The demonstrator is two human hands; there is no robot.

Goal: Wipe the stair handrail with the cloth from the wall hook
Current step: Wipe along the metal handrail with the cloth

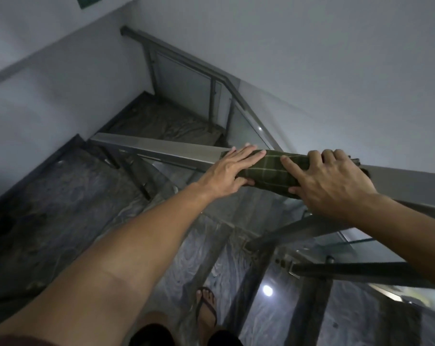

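Observation:
A dark green cloth (269, 172) with thin pale check lines is wrapped over the flat metal handrail (161, 148), which runs from centre left to the right edge. My left hand (232, 171) presses on the cloth's left end, fingers laid flat on top and thumb under the rail. My right hand (328, 181) clamps the cloth's right end, fingers curled over the rail's far side. The cloth's middle shows between the two hands.
Glass panels on metal posts (212, 101) hang below the rail. Dark marbled steps (61, 196) descend to the left toward a landing (161, 121). White walls close in at the left and right. My foot in a sandal (206, 305) stands on a step below.

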